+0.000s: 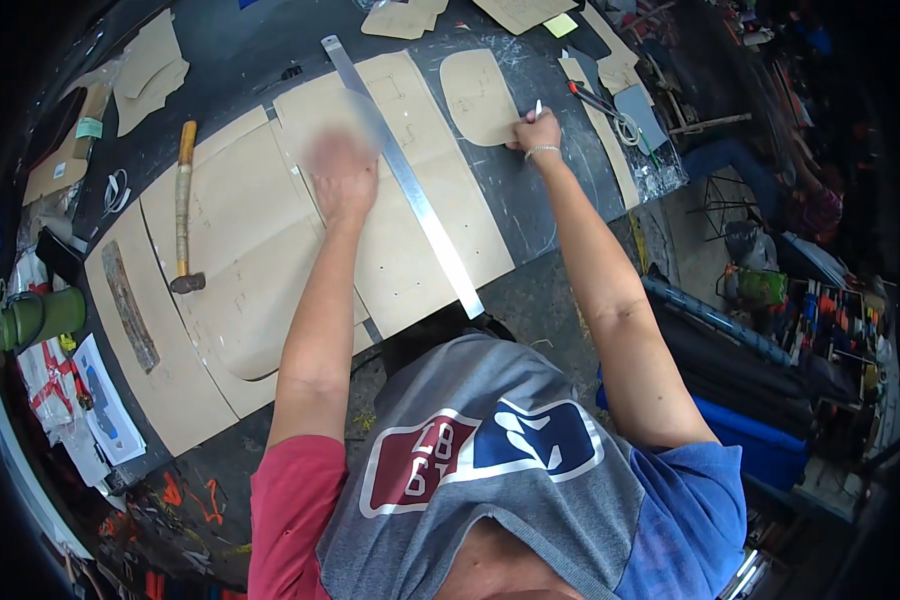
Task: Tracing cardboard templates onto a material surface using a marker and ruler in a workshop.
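Observation:
My left hand [345, 183] lies over a large sheet of brown card [430, 210], close to the left side of a long steel ruler [410, 180]. Its fingers are smeared by a blur, so their pose cannot be made out. The ruler runs slantwise across the card, its near end reaching the table edge by my body. Farther right, my right hand [538, 133] is closed round a white pen-like stick [538, 106], whose tip points up between the fingers. That hand is at the lower right edge of a rounded card pattern piece [475, 95].
Left of my left arm, a wooden-handled hammer [184, 205] and a worn dark strip [130, 305] rest on another card sheet [250, 260]. Red-handled scissors [592, 97] lie at the right. A green container [42, 318] and printed paper [108, 400] are at the far left.

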### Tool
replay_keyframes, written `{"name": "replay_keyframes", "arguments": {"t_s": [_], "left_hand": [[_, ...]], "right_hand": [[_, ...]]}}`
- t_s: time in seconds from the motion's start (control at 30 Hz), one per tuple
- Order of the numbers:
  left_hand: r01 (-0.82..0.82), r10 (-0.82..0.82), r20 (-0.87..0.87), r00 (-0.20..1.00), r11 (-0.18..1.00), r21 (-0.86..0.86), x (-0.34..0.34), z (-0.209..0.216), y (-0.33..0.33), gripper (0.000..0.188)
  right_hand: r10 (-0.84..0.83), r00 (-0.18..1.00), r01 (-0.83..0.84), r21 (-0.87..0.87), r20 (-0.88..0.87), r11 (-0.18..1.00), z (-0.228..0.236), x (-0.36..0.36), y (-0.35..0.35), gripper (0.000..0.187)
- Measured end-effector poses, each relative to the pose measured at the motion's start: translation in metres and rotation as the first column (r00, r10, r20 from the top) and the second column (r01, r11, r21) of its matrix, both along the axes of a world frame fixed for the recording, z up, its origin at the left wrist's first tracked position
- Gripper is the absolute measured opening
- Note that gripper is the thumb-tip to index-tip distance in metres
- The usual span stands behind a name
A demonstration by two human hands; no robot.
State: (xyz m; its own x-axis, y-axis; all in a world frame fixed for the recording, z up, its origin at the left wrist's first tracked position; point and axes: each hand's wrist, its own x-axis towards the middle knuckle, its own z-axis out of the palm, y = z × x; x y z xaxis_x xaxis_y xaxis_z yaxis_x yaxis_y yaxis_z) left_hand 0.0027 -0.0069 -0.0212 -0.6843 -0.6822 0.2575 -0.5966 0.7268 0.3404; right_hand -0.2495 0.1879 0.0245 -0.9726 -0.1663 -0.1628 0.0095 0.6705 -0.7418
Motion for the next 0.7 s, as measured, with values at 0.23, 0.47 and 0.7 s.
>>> {"name": "replay_keyframes", "arguments": {"t_s": [0.23,0.47,0.7], "left_hand": [[-0.002,0.002,0.021,1.0,1.0,0.012,0.001,-0.001,0.0,0.051],[-0.008,0.007,0.037,0.999,1.0,0.012,0.002,-0.001,0.001,0.051],[-0.002,0.002,0.036,0.999,1.0,-0.003,-0.003,0.002,0.003,0.051]], "right_hand": [[-0.011,0.991,0.038,0.199,-0.136,0.979,-0.008,-0.047,-0.03,0.027],[0.238,0.969,-0.21,0.309,-0.058,0.928,-0.008,-0.066,-0.032,0.035],[0.282,0.952,-0.257,0.187,-0.122,0.948,-0.029,-0.065,-0.018,0.033]]}}
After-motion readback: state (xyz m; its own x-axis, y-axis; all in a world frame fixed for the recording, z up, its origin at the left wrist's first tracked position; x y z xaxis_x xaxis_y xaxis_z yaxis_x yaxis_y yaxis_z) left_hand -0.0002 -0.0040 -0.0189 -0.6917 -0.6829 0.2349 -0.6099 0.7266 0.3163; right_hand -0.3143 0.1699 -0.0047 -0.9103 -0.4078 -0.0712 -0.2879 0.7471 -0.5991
